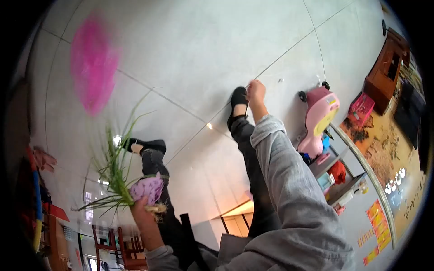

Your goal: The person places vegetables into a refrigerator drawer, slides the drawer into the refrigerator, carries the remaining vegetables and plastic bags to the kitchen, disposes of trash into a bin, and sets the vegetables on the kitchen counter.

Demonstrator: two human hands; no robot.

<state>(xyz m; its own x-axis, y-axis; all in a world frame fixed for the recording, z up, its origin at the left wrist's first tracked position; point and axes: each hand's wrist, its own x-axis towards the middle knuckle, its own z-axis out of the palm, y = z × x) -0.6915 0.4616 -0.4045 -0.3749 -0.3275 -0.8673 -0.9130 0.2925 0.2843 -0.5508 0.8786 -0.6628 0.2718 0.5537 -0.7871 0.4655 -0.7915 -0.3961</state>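
My left hand (143, 217) is closed around a bunch of long-leaved green plants (118, 183), low on the left in the head view. A light purple wrap (148, 187) surrounds its base, and pale stringy roots (158, 208) stick out beside my wrist. The leaf tips are blurred. My right hand (256, 92) is reached forward with its fingers closed, near my black shoe (238, 101); whatever lies inside the fingers is hidden. At the upper left, a bright pink sheet-like thing (94, 63), perhaps a plastic bag, is smeared by motion, apart from both hands.
Light tiles (194, 49) cover the floor. To the right are a pink and yellow ride-on toy (318, 117), shelves with small items (337, 169), and a brown wooden cabinet (384, 72). Wooden chairs (129, 248) stand at the lower left.
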